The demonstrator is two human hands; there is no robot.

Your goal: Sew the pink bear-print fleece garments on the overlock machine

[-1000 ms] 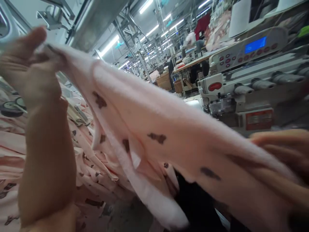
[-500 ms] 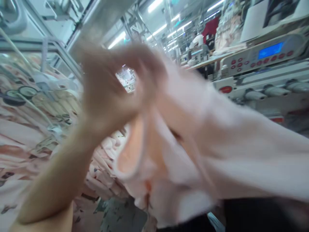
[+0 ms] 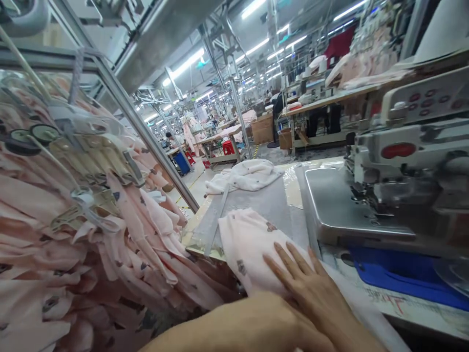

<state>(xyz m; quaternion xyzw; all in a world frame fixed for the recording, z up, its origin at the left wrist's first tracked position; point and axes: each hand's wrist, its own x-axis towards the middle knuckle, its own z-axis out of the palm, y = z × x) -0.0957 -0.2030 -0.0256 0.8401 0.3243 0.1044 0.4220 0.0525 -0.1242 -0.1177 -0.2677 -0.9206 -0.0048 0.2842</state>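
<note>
A hand is pressing pink cloth flat on the sewing table.

The right hand (image 3: 311, 288) is lying open, fingers spread, on the pink cloth (image 3: 252, 244) at the near edge of the table (image 3: 271, 200). The left hand (image 3: 256, 322) is showing only partly; its grip cannot be told. The sewing machine (image 3: 403, 166) is sitting right; hanging garments (image 3: 91, 220) are crowding left.

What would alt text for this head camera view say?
A hand lies flat on pink printed cloth on a table, beside a sewing machine. More pink garments hang at left; a factory hall stretches behind.
</note>
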